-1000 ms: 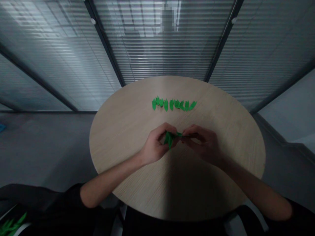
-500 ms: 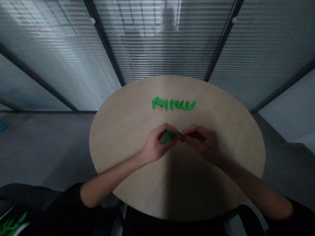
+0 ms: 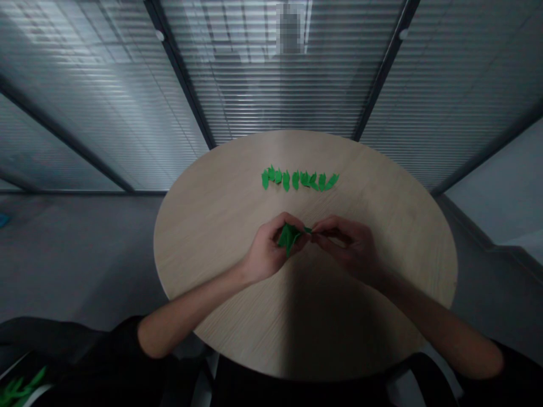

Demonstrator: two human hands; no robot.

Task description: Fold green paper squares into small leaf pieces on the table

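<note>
So I had my left hand (image 3: pixel 267 249) and right hand (image 3: pixel 348 246) up over the round wooden desk (image 3: pixel 373 226), both pinching a little green leaf cluster (image 3: pixel 289 237). The left was gripping the leafy part, and the right had the thin end, right where my hands nearly met. Just ahead sat a neat row of green leaf cutouts (image 3: pixel 299 181), with more green bits (image 3: pixel 14 391) down in the bottom left corner.
</note>
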